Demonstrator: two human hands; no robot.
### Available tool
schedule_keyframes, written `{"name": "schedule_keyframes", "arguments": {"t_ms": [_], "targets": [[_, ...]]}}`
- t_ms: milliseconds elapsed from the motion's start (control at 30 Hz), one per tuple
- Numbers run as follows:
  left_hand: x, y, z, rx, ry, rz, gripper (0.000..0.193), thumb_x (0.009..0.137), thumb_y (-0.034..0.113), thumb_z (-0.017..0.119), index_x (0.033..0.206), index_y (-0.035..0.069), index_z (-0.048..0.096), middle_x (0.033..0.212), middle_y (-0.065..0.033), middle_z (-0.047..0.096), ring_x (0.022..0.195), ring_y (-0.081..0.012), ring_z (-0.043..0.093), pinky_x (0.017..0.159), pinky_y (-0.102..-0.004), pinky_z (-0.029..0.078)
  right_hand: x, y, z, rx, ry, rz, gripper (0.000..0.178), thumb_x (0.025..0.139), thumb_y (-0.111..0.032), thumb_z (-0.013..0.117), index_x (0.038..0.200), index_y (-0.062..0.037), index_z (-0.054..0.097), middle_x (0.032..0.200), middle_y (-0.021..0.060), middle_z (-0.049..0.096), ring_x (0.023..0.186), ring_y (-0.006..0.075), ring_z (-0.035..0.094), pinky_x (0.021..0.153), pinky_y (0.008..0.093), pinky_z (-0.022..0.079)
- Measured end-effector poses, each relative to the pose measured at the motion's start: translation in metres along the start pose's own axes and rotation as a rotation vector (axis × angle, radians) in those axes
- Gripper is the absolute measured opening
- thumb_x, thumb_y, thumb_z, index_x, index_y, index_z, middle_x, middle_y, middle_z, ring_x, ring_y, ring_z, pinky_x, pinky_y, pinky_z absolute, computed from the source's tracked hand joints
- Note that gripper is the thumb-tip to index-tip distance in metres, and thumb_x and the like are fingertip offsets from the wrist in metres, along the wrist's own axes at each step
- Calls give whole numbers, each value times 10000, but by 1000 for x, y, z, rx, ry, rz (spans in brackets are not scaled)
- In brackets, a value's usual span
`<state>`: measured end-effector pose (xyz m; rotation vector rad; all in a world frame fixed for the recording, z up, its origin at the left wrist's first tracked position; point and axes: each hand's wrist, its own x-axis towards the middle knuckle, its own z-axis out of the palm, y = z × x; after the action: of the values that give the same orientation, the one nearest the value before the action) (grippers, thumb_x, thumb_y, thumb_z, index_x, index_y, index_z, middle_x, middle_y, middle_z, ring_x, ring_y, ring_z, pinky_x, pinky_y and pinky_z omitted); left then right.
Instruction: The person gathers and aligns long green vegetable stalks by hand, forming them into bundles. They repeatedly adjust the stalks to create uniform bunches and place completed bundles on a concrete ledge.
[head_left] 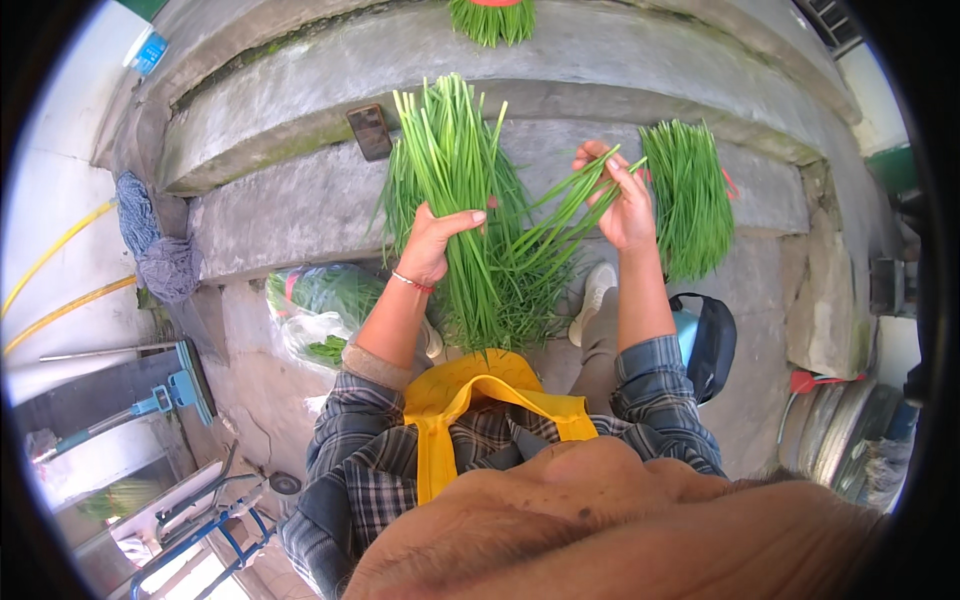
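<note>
Presumably for alignment, a thick green-stalked bundle (462, 180) is clasped by the left hand (430, 246). Thin green stalks (572, 205) are pinched separately by the right hand (628, 212).

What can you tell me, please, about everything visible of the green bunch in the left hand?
The green bunch is made of many long, slender stalks, apparently fresh plant material, paler toward their uneven far ends. It lies lengthwise in view, those pale ends pointing away from the person and the greener, looser ends toward the yellow apron. The left hand grips it near the middle, thumb across the front. Whether its near ends touch the apron is unclear.
</note>
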<state>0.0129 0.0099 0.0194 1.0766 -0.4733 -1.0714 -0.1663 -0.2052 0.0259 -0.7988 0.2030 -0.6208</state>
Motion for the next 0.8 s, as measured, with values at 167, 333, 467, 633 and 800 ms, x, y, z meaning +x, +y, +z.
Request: {"name": "schedule_keyframes", "arguments": {"t_ms": [167, 333, 467, 633, 800], "targets": [[-1, -7, 13, -21, -60, -70, 438, 807, 65, 686, 1227, -12, 587, 1168, -136, 676, 798, -117, 614, 712, -279, 524, -2, 8, 7, -56, -46, 65, 386, 990, -184, 491, 1285, 63, 518, 1215, 170, 589, 1122, 265, 583, 963, 387, 485], [-2, -15, 16, -7, -72, -136, 382, 797, 42, 702, 1167, -7, 619, 1058, -115, 707, 774, -123, 632, 702, -274, 525, -3, 13, 14, -91, -70, 95, 384, 990, -190, 499, 1281, 60, 524, 1210, 158, 602, 1130, 265, 588, 955, 399, 496], [-2, -18, 17, -10, -49, -133, 327, 788, 38, 713, 1104, 4, 638, 979, -105, 720, 749, -131, 642, 688, -269, 524, -3, 14, 15, -131, -46, 123, 375, 989, -193, 507, 1272, 51, 537, 1200, 143, 612, 1121, 259, 596, 953, 402, 498], [-3, -13, 14, 7, 9, -99, 308, 781, 29, 707, 1080, 0, 642, 912, -56, 692, 737, -120, 629, 679, -265, 516, -3, 13, 13, -215, -47, 138, 370, 990, -222, 525, 1254, 34, 561, 1196, 118, 614, 1103, 236, 603, 941, 388, 494], [2, -15, 9, 9, 8, -76, 377, 783, 33, 703, 1152, -9, 633, 935, -35, 683, 761, -107, 620, 690, -262, 511, -3, 16, 11, -256, 3, 175, 360, 979, -265, 573, 1236, -14, 599, 1141, 75, 635, 1078, 178, 600, 886, 327, 481]]}}
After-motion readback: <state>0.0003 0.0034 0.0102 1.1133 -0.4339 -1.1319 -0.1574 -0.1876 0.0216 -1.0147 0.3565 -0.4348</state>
